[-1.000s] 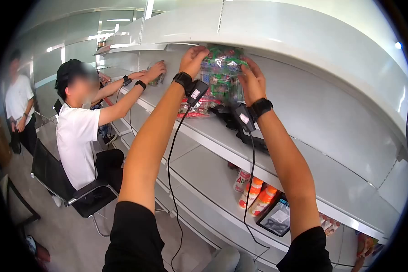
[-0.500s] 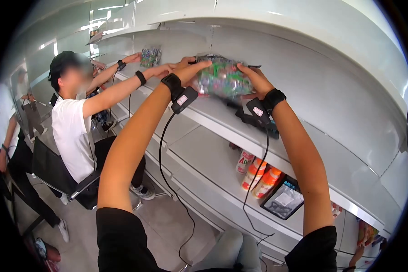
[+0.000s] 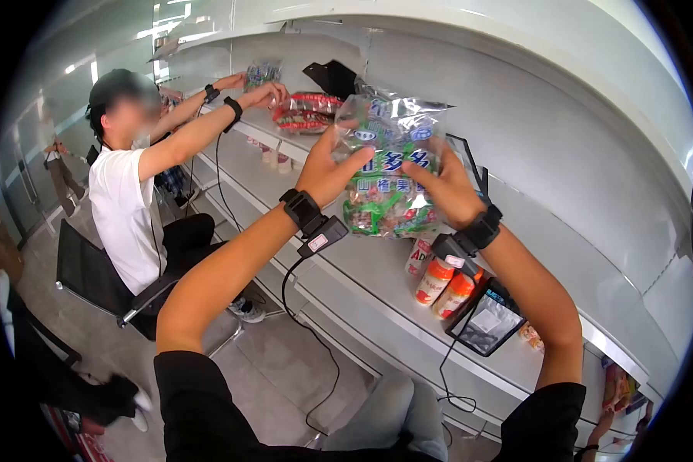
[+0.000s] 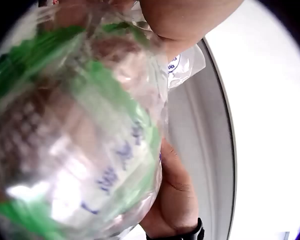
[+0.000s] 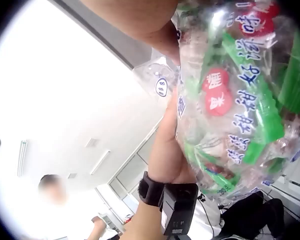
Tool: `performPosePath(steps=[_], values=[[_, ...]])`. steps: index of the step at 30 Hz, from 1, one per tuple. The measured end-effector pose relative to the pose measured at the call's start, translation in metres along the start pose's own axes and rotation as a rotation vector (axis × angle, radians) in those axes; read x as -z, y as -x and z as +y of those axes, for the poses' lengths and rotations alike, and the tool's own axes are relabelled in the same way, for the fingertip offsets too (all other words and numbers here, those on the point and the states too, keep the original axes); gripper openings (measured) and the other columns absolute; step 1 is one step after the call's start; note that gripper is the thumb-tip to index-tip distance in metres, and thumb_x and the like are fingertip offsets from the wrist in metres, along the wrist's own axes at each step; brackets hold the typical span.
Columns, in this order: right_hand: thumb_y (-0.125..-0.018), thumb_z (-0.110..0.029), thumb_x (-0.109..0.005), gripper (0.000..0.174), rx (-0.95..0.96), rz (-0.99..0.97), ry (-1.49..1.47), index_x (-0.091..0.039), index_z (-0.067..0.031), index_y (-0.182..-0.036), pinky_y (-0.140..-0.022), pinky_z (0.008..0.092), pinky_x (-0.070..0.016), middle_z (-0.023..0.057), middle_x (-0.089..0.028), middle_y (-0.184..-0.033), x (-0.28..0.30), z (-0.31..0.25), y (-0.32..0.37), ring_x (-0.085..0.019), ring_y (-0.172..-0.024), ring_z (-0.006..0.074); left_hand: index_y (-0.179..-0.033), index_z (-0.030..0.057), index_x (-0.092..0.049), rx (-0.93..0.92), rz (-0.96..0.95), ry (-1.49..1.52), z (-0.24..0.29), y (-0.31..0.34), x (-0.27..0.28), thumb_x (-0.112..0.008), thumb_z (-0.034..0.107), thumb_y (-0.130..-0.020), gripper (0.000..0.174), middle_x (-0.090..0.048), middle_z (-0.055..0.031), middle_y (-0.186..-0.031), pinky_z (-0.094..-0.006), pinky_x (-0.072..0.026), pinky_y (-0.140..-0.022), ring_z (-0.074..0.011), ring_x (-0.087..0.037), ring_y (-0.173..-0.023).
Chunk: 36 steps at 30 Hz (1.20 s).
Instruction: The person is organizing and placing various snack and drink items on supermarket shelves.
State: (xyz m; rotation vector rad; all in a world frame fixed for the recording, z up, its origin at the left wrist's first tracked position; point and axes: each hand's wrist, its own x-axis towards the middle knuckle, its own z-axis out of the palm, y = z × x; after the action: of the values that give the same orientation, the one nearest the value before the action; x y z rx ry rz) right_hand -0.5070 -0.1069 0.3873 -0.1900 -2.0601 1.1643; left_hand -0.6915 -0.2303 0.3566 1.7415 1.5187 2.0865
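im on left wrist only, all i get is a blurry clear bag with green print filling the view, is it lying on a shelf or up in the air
observer: Up in the air. The clear plastic snack bag with green and red print is held upright in front of the white metal shelving, and looks to be off the boards.
operator: who's got which side
observer: The left hand grips its left edge, the right hand its right edge.
operator: whats under it
observer: Orange-capped plastic bottles stand on the shelf board below the bag.
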Motion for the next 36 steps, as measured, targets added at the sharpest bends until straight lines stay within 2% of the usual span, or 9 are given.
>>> performPosePath(steps=[3,8,11,14,17,25,29,30,36], values=[[-0.082,-0.017,-0.074,0.072,-0.059,0.011,-0.025,-0.035,0.0084,-0.137,-0.094,0.0302,-0.0455,0.0178,-0.050,-0.131,0.012,-0.011,0.001,-0.052,-0.116,0.0219,-0.130,0.0024,-0.050,-0.037,-0.023,-0.117,-0.001,-0.013,-0.006,-0.072,0.030,-0.085,0.057,-0.055,-0.0108,-0.126,-0.0322,-0.0390,-0.100,-0.0172,-0.049,-0.118],[-0.079,-0.016,-0.077,0.078,0.104,0.164,-0.016,-0.033,0.0064,-0.139,-0.087,0.0329,-0.0509,0.0229,-0.046,-0.135,0.033,-0.001,-0.064,-0.056,-0.112,0.0248,-0.121,0.0004,-0.055,-0.045,0.096,0.102,-0.031,-0.085,-0.024,-0.075,0.023,-0.082,0.049,-0.065,-0.0077,-0.105,-0.0276,-0.0494,-0.082,-0.0131,-0.061,-0.094],[-0.076,-0.034,-0.079,0.091,0.085,0.345,0.053,-0.031,0.0053,-0.142,-0.094,0.0376,-0.0474,0.0293,-0.042,-0.138,0.045,0.000,-0.109,-0.052,-0.121,0.0341,-0.111,-0.0001,-0.060,0.084,0.250,0.134,-0.054,-0.128,-0.033,-0.077,0.030,-0.076,0.049,-0.068,-0.0125,-0.103,-0.0335,-0.0507,-0.082,-0.0195,-0.065,-0.092],[-0.074,-0.047,-0.076,0.096,0.156,0.350,0.413,-0.032,0.0046,-0.142,-0.100,0.0405,-0.0431,0.0313,-0.043,-0.137,0.065,0.047,-0.141,-0.049,-0.124,0.0383,-0.113,0.0010,-0.060,0.252,0.156,-0.100,-0.087,-0.151,-0.031,-0.077,0.034,-0.077,0.052,-0.068,-0.0118,-0.099,-0.0325,-0.0507,-0.073,-0.0189,-0.064,-0.085],[-0.074,-0.049,-0.075,0.093,-0.034,-0.038,0.491,-0.037,0.0034,-0.140,-0.106,0.0397,-0.0370,0.0303,-0.044,-0.137,0.062,0.052,-0.120,-0.044,-0.129,0.0369,-0.119,0.0042,-0.059,0.527,-0.090,-0.167,-0.097,-0.153,-0.021,-0.078,0.032,-0.078,0.053,-0.066,-0.0109,-0.096,-0.0301,-0.0509,-0.059,-0.0176,-0.064,-0.079],[-0.075,-0.040,-0.077,0.090,-0.163,-0.080,0.434,-0.035,0.0009,-0.142,-0.105,0.0386,-0.0380,0.0248,-0.046,-0.138,0.056,0.063,-0.113,-0.046,-0.128,0.0342,-0.137,0.0021,-0.042,0.225,0.143,0.320,-0.135,-0.130,-0.038,-0.075,0.013,-0.079,0.067,-0.063,-0.0142,-0.109,-0.0310,-0.0533,-0.080,-0.0211,-0.063,-0.098],[-0.075,-0.039,-0.076,0.089,-0.125,-0.056,0.476,-0.034,0.0003,-0.143,-0.105,0.0385,-0.0381,0.0275,-0.047,-0.136,0.054,0.073,-0.118,-0.046,-0.128,0.0339,-0.127,0.0020,-0.056,-0.049,0.378,-0.014,-0.126,-0.127,-0.055,-0.071,0.005,-0.077,0.052,-0.065,-0.0125,-0.111,-0.0278,-0.0487,-0.087,-0.0181,-0.062,-0.100],[-0.075,-0.040,-0.076,0.090,-0.142,-0.083,0.419,-0.033,0.0003,-0.143,-0.105,0.0388,-0.0377,0.0284,-0.046,-0.137,0.053,0.068,-0.114,-0.045,-0.129,0.0344,-0.112,0.0043,-0.068,0.021,0.479,0.003,-0.111,-0.121,-0.057,-0.072,0.008,-0.073,0.040,-0.070,-0.0147,-0.104,-0.0327,-0.0496,-0.086,-0.0223,-0.066,-0.093],[-0.077,-0.044,-0.075,0.092,-0.169,-0.017,0.350,-0.030,0.0000,-0.144,-0.108,0.0414,-0.0340,0.0300,-0.037,-0.143,0.059,0.057,-0.097,-0.035,-0.136,0.0367,-0.109,0.0049,-0.070,-0.019,0.553,0.047,-0.102,-0.117,-0.024,-0.071,0.007,-0.076,0.033,-0.071,-0.0130,-0.098,-0.0310,-0.0497,-0.081,-0.0188,-0.065,-0.088]])
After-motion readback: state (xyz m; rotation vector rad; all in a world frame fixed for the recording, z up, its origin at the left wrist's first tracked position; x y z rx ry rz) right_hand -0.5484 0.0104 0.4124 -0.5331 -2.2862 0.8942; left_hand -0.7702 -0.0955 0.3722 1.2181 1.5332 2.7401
